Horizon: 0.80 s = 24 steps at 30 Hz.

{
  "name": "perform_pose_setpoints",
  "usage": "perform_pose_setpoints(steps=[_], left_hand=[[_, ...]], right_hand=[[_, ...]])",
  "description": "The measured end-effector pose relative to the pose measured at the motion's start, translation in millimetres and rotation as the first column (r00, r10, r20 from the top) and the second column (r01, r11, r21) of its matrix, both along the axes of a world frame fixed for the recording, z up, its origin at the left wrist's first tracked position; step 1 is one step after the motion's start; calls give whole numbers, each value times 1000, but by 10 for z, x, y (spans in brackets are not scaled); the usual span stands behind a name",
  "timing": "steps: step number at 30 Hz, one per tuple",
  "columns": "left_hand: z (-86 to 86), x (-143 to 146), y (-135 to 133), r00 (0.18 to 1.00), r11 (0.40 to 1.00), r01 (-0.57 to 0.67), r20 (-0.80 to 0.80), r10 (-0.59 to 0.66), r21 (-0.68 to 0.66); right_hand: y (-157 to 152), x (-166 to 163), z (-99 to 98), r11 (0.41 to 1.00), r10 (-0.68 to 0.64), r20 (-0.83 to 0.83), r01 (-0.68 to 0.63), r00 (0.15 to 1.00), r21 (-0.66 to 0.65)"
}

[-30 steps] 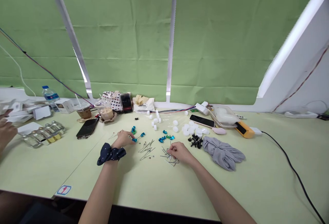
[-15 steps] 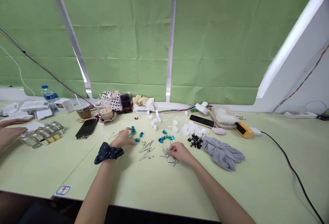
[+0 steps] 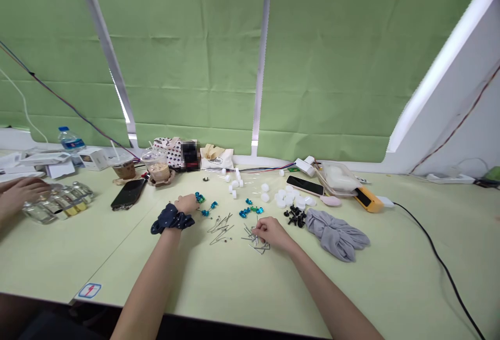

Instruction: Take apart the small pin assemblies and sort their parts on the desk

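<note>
My left hand (image 3: 186,204), with a dark blue scrunchie (image 3: 172,219) on the wrist, rests curled on the table beside a few small blue beads (image 3: 200,198); what its fingers hold is too small to make out. My right hand (image 3: 271,231) is closed in a pinch on thin metal pins (image 3: 254,239) lying in a loose heap. More metal pins (image 3: 220,225) lie between the two hands. Further blue and green beads (image 3: 251,209) sit just beyond the right hand.
White round caps (image 3: 288,198), black small parts (image 3: 296,216) and a grey cloth scrunchie (image 3: 336,233) lie to the right. Two phones (image 3: 125,193), drink cups (image 3: 155,166), glass vials (image 3: 58,205) and another person's hand (image 3: 17,194) are at the left. A black cable (image 3: 437,259) crosses the right side.
My left hand has drawn back a little from the blue beads toward the left. The other person's hand at the far left moved onto the vials. My right hand stays on the pins.
</note>
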State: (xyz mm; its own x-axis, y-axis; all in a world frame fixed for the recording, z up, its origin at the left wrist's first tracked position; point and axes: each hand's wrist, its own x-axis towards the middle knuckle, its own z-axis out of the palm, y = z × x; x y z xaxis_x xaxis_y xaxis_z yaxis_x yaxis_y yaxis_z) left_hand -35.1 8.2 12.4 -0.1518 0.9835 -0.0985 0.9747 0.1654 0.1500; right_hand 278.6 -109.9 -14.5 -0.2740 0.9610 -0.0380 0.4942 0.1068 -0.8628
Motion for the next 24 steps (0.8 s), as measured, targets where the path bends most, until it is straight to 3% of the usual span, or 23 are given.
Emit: perform_pose_setpoints(steps=[10,15,19,24], left_hand=[[-23,-75,86,999,999,-5,38,4,39],[-40,-123,126,992,983,-30,122,8,182],[-88,-147,101,978,927,-56,205,-24,371],[-103,-192,74,880,785,-199,460,-121,587]], right_hand=[[37,-5,-50,1000,-1,-26,2,1000,24],[28,0,-27,1000,2,-32,-1,999,16],[33,8,-32,999,4,-42,-2,999,35],[42,9,-54,1000,15,-54,-14,998,28]])
